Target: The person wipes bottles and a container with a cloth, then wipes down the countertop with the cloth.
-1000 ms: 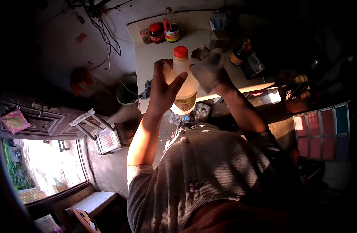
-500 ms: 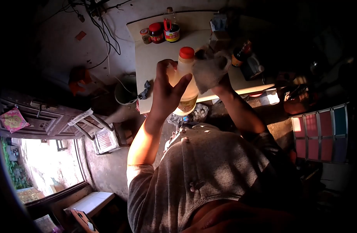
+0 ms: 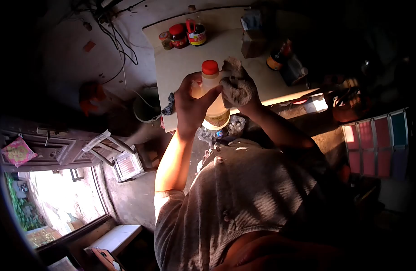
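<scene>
So the left hand (image 3: pixel 191 100) has its grip clamped round the side of a big bottle (image 3: pixel 219 107), thumb across the front. The bottle has cloudy, pale stuff in it, a red cap (image 3: pixel 210 67) that's on, and a label low down. It's in front of the chest, cap end pointing away, right by the near edge of the bench (image 3: pixel 181 59).

Right hand (image 3: pixel 250 97) has a rag (image 3: pixel 237 91) bunched up in its grip. The rag is up against the bottle's right side, but I can't tell how hard it's pressing, and it hides most of the fingers.

Far left of the bench there's a small jar (image 3: pixel 165 41), a red-lidded jar (image 3: pixel 178 38) and a yellow-labelled bottle (image 3: pixel 197 35) in a row. A box (image 3: pixel 253 44) is over to the right, then a dark bottle (image 3: pixel 275 61) and a jug (image 3: pixel 293 73), both pretty shadowy.
</scene>
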The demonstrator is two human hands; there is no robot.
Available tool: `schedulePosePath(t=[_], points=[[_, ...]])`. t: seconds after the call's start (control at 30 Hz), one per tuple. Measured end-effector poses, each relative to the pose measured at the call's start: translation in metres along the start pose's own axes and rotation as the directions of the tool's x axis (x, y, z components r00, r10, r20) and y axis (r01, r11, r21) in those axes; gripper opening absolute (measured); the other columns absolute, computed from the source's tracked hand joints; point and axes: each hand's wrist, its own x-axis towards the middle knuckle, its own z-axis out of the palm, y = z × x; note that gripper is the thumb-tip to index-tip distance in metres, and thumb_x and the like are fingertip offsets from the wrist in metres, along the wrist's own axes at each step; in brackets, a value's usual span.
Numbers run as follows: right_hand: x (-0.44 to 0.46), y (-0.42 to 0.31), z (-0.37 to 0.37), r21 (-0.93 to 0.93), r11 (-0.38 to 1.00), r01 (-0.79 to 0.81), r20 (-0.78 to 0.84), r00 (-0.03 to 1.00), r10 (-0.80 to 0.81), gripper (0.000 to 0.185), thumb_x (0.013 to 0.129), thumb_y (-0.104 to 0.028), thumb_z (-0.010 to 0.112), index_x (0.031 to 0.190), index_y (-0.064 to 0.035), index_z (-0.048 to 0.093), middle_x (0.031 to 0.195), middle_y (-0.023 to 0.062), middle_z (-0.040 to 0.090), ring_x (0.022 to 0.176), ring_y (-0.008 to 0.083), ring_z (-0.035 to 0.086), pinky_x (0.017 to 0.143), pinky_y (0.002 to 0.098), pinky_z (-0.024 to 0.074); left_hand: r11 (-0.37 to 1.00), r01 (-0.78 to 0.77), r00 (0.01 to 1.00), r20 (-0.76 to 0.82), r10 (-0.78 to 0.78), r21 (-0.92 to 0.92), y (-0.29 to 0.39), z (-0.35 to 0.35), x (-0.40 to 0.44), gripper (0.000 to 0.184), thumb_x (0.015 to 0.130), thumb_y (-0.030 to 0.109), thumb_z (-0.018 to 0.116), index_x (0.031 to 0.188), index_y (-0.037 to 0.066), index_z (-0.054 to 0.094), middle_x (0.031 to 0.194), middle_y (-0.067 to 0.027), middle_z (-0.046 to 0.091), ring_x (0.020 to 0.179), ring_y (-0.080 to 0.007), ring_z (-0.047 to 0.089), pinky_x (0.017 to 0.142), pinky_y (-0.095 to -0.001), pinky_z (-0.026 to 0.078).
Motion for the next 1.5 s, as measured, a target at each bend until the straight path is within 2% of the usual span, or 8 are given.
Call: schedulePosePath(t=[0.13,0.17,0.37,0.73,0.8,0.87,0.93,1.5], points=[[0.007,-0.016,-0.004,-0.657,0.725,-0.205,0.204,0.878,0.433,0.036,0.077,-0.019,0.06,0.103,0.005,0.051,0.089,0.017,0.057,0.081,0.0256,0.056,0.072,0.0324,0.0454,0.994,-0.041,0.993,-0.102,0.052,0.102,-0.021,-0.004,0.007,0.032,0.068,0.008,0.074,0.093,0.0,0.055,0.084,-0.0038,0.059,0.08,-0.0091,0.052,0.075,-0.0236,0.043],[-0.044,0.077,-0.001,0.03,0.977,-0.213,0.15,0.967,0.206,0.033,0.074,-0.018,0.062,0.098,0.003,0.055,0.082,0.0167,0.058,0.078,0.0247,0.057,0.07,0.0328,0.0459,0.995,-0.044,0.985,-0.165,0.059,0.095,-0.034,-0.012,0.014,0.03,0.068,0.008,0.074,0.089,0.001,0.054,0.082,-0.0028,0.058,0.077,-0.0091,0.052,0.072,-0.0223,0.042],[-0.111,0.099,-0.063,-0.033,0.472,-0.881,0.141,0.463,0.875,0.032,0.067,0.001,0.052,0.099,0.0012,0.054,0.077,0.0099,0.059,0.059,0.0162,0.059,0.043,0.0279,0.0462,0.956,0.07,0.995,-0.089,-0.047,0.283,-0.079,-0.009,0.073,0.028,0.069,0.01,0.074,0.088,0.002,0.054,0.078,-0.0015,0.056,0.073,-0.0107,0.051,0.07,-0.0227,0.042],[-0.086,0.183,-0.148,-0.145,0.815,-0.561,0.331,0.749,0.574,0.012,0.075,-0.012,0.054,0.066,-0.0054,0.049,0.061,0.0072,0.052,0.058,0.0149,0.053,0.053,0.0296,0.0406,0.694,-0.025,0.999,-0.006,0.042,0.719,-0.259,0.063,0.255,0.048,0.06,0.026,0.078,0.098,0.005,0.056,0.08,-0.0086,0.06,0.071,-0.0213,0.057,0.068,-0.0317,0.046],[-0.079,0.194,-0.169,0.639,0.155,-0.753,0.551,0.589,0.591,0.033,0.085,-0.024,0.049,0.058,-0.0056,0.046,0.047,0.0051,0.043,0.045,0.0108,0.045,0.046,0.0277,0.037,0.772,-0.095,0.993,0.002,0.121,0.629,-0.286,0.082,0.3,0.055,0.06,0.028,0.078,0.104,0.006,0.055,0.083,-0.0092,0.062,0.073,-0.0222,0.058,0.068,-0.0327,0.047],[-0.085,0.223,-0.181,0.012,0.813,-0.582,0.328,0.77,0.547,0.018,0.08,-0.016,0.051,0.065,-0.0065,0.048,0.057,0.0076,0.048,0.051,0.0173,0.048,0.048,0.028,0.0383,0.638,-0.015,0.996,-0.046,0.079,0.77,-0.294,0.104,0.334,0.056,0.06,0.032,0.077,0.102,0.004,0.055,0.083,-0.0106,0.061,0.072,-0.024,0.058,0.069,-0.0349,0.046],[-0.117,0.253,-0.199,-0.622,0.68,-0.388,0.024,0.859,0.511,0.012,0.08,-0.014,0.047,0.074,-0.0045,0.051,0.067,0.0111,0.055,0.062,0.0255,0.055,0.053,0.0313,0.0427,0.524,0.157,0.987,-0.109,-0.121,0.837,-0.322,0.108,0.379,0.055,0.06,0.034,0.076,0.099,0.003,0.055,0.086,-0.0149,0.061,0.076,-0.0292,0.059,0.071,-0.0375,0.046],[-0.086,0.284,-0.253,-0.227,0.725,-0.65,0.238,0.685,0.689,0.045,0.069,-0.01,0.059,0.111,-0.0016,0.046,0.103,0.0217,0.05,0.093,0.0309,0.051,0.069,0.0319,0.0496,0.15,0.134,0.982,-0.151,0.111,0.98,-0.358,0.104,0.445,0.065,0.069,0.033,0.068,0.117,-0.002,0.042,0.112,-0.0234,0.05,0.101,-0.0368,0.052,0.081,-0.0456,0.045]])
